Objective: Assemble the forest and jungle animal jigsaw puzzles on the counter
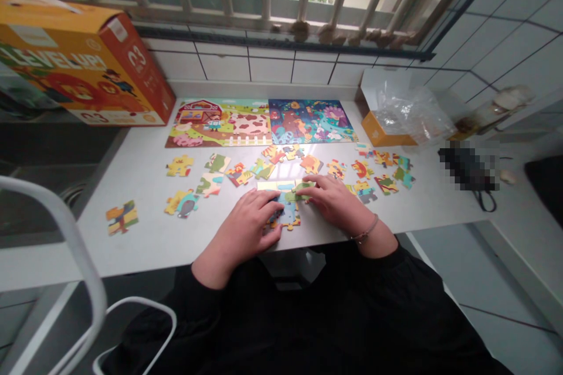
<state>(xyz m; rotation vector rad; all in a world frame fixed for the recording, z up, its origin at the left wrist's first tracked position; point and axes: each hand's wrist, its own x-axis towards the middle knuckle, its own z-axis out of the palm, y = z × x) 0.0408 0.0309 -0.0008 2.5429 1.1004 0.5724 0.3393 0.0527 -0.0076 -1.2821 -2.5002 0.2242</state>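
Several joined jigsaw puzzle pieces (288,214) lie flat on the counter in front of me, showing blue, green and yellow patches. My left hand (248,222) rests over their left side, fingers bent and thumb near the lower edge, steadying them and covering part of the picture. At the upper right of that section, my right hand (336,202) has its fingertips on a green puzzle piece (303,188). That piece touches the joined ones; whether it is locked in I cannot tell. Loose puzzle pieces (179,165) are scattered to the left, behind and to the right.
Two picture sheets, a farm scene (246,123) and a blue animal scene (312,121), lie along the back. An orange box (83,64) stands at the back left. An open carton (387,132) with clear plastic and a pixelated dark object (468,165) are on the right.
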